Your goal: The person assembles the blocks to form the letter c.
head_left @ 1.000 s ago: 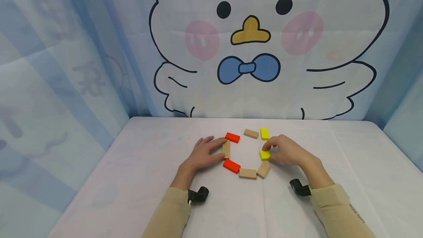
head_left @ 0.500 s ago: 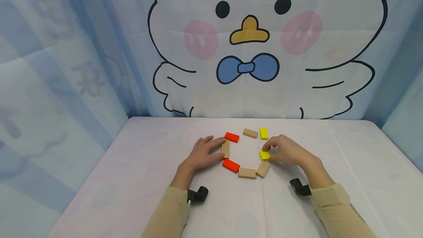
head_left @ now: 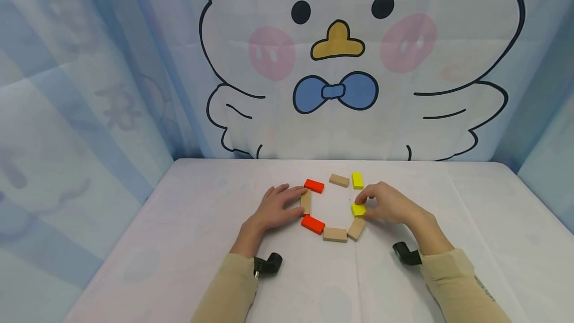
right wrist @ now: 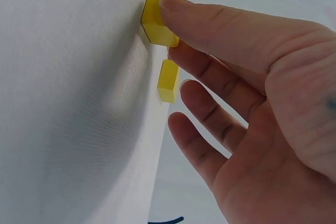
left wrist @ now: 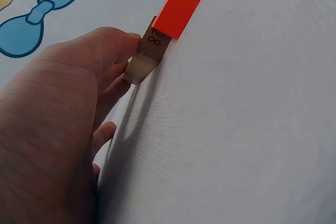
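Note:
My left hand [head_left: 279,208] pinches a plain wooden block [head_left: 306,202] at the left side of a ring of blocks. In the left wrist view, thumb and fingers lie along the wooden block [left wrist: 147,53], whose side carries a dark number, beside a red block [left wrist: 184,6]. On the ring's right side my right hand [head_left: 391,204] holds a yellow block [head_left: 358,210] between thumb and forefinger. The right wrist view has the thumb on the yellow block [right wrist: 160,22], the other fingers spread loosely behind. A second yellow block [head_left: 357,180] lies farther back.
Red blocks [head_left: 314,186] lie behind and in front of the left wooden block. Other wooden blocks [head_left: 335,234] sit along the ring's front and back. A pale cloth covers the table [head_left: 179,273], with a cartoon curtain [head_left: 278,133] beyond its far edge.

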A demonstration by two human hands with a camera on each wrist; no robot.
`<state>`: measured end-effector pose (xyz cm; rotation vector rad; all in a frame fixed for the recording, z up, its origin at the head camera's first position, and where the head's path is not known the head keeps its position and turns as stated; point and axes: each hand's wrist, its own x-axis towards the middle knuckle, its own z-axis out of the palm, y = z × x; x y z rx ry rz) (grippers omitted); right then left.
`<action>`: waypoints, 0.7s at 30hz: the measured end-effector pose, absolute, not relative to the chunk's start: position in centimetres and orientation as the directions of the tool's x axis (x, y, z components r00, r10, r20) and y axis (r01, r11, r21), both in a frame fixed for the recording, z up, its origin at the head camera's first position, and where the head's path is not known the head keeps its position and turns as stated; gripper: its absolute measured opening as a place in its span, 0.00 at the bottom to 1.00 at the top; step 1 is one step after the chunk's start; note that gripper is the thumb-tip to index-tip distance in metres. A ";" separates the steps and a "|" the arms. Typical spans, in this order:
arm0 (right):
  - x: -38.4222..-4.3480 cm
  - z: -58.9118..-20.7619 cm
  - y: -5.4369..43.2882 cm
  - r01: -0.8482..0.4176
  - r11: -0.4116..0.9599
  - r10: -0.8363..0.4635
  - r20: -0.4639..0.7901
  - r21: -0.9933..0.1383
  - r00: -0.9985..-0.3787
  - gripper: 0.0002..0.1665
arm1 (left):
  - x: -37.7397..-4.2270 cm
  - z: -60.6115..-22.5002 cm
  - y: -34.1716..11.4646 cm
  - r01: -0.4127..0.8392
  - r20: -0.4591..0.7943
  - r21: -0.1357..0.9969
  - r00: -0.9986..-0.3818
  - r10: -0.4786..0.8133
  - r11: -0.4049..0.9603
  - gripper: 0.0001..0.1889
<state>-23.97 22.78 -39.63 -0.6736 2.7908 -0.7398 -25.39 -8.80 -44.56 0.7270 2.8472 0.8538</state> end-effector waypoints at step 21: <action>-24.0 -39.6 22.7 -0.378 0.776 -0.467 -0.057 -0.505 -0.883 0.14 | -25.5 -44.8 -8.8 0.410 0.062 0.537 -0.890 0.451 0.737 0.29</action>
